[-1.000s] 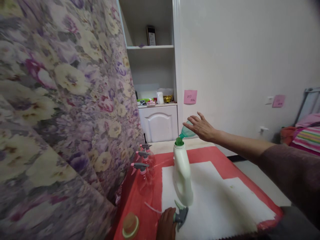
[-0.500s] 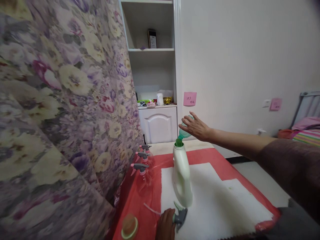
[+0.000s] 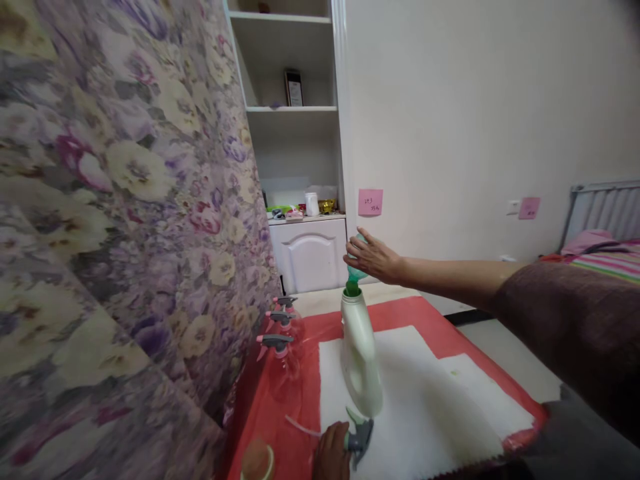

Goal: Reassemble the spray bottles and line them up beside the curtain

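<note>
My right hand (image 3: 376, 257) is wrapped round a translucent green bottle (image 3: 357, 273). The bottle is tipped neck down at the mouth of a pale green jug (image 3: 361, 363). That jug stands upright on white sheeting (image 3: 415, 393), its handle facing right. Low in the view, my left hand (image 3: 333, 452) is closed on a grey and green trigger sprayer head (image 3: 360, 437), whose thin tube points left. To the left stand several clear spray bottles (image 3: 283, 367) with grey and pink trigger heads. A round cap with a pale green rim (image 3: 271, 463) lies near the front edge.
Red covering (image 3: 400, 313) spreads over the table under the white sheeting. A floral curtain (image 3: 140, 267) hangs close along the left side. Behind are a white cabinet (image 3: 315, 257) with shelves and a wall with pink notes (image 3: 371, 202). A bed (image 3: 605, 247) is at far right.
The whole view has shifted slightly. My right hand still keeps the green bottle upside down at the jug's mouth, now a little more upright. The left hand keeps its hold.
</note>
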A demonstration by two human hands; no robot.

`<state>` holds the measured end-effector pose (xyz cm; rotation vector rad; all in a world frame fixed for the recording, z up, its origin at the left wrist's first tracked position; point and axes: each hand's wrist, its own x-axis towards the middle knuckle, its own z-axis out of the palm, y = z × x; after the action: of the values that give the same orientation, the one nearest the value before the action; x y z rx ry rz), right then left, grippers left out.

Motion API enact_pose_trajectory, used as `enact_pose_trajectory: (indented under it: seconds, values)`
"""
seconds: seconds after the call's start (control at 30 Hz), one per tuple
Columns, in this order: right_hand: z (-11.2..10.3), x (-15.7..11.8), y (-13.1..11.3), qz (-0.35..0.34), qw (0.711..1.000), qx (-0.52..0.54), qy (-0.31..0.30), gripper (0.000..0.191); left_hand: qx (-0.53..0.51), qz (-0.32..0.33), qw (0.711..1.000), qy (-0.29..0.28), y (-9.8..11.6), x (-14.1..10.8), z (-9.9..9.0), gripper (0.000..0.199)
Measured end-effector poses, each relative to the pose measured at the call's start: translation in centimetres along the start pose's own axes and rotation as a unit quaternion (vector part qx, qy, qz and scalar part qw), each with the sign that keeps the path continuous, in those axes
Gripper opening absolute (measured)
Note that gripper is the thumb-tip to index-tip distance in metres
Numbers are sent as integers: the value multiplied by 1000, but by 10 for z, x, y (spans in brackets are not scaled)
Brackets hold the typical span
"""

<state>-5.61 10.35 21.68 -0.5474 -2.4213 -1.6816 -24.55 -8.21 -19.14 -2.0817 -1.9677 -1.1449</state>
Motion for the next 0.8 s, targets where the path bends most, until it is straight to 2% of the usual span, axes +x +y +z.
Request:
enact_pose_trajectory:
  seconds: [0.2, 0.33, 0.57, 0.8]
  values:
    - [1, 1, -2, 5, 1000, 17, -3, 42, -19, 3, 1000, 12, 11, 2, -6, 43]
    - [1, 0, -3, 8, 1000, 5, -6, 43, -41, -10, 999, 7, 10, 2, -7, 43]
    - [0, -3, -1, 16, 999, 51, -10, 47, -29, 7, 999, 20, 5, 0, -2, 41]
    - [1, -9, 0, 15, 999, 35, -18, 50, -30, 6, 999, 16, 3, 0, 0, 40]
